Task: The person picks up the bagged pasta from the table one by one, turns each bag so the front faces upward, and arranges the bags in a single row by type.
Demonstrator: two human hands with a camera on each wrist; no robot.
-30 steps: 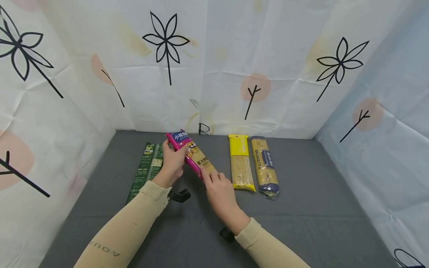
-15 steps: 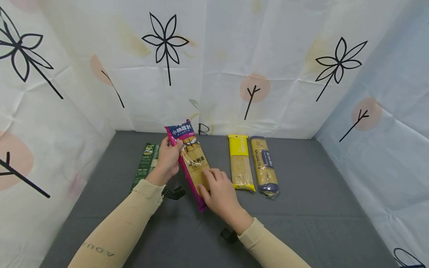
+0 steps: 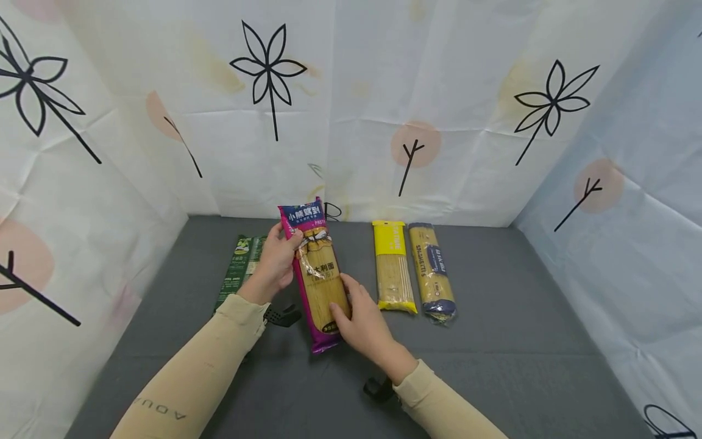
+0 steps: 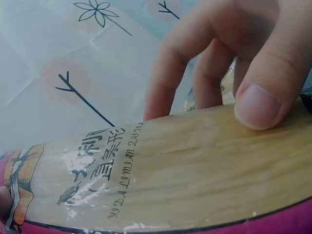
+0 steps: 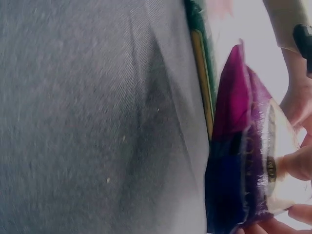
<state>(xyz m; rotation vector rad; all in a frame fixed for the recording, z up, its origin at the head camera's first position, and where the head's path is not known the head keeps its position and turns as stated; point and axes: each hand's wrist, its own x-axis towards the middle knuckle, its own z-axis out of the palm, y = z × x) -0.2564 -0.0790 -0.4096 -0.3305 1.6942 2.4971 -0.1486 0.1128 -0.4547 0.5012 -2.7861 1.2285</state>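
Note:
A magenta-edged pasta packet with a blue top label is held tilted up off the grey table by both hands. My left hand grips its upper left edge near the label. At the lower end my right hand holds it, thumb on the front and fingers behind. The left wrist view shows the packet close up, with the right hand's thumb pressing its clear window. The right wrist view shows the packet's magenta end edge-on.
A green packet lies flat on the table left of my left hand. A yellow pasta packet and a blue-labelled spaghetti packet lie side by side to the right. Patterned white sheets wall the table on three sides.
The magenta packet has swung from a diagonal to nearly straight and faces the head camera. My right hand has slid down to its lower end; my left hand keeps its grip.

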